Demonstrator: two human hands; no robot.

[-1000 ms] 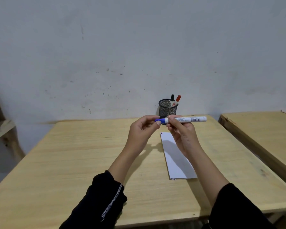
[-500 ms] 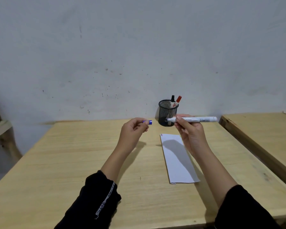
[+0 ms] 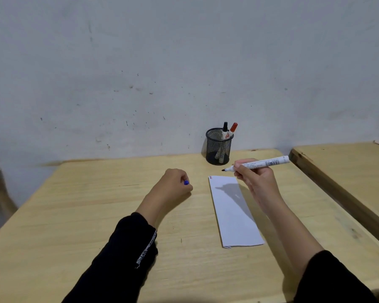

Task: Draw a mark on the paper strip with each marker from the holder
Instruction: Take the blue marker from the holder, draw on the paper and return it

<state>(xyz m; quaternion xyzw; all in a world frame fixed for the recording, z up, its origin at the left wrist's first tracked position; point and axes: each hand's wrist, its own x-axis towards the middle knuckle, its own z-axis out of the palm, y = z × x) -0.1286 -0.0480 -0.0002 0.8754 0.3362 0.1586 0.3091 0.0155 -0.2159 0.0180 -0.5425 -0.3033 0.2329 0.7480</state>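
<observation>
One wooden counter (image 3: 74, 215) carries the work items; a second counter (image 3: 348, 171) stands apart at the right. One white paper strip (image 3: 234, 213) lies flat right of the counter's centre, its long axis running from the front edge toward the back edge, with short coloured marks at its far left corner. One black mesh holder (image 3: 218, 147) stands at the back edge, beyond the strip, and contains two markers: one black-capped marker (image 3: 225, 127) and one red-capped marker (image 3: 233, 128). Compared with half a second earlier, the left hand (image 3: 173, 186) has lowered onto the counter left of the strip, its fingers curled shut around the one blue cap (image 3: 186, 182). The right hand (image 3: 256, 178) has dropped closer to the far end of the strip, its fingers clamped on the barrel of one uncapped white marker (image 3: 260, 164). The marker's dark tip points left, above the strip's far edge and not touching it.
</observation>
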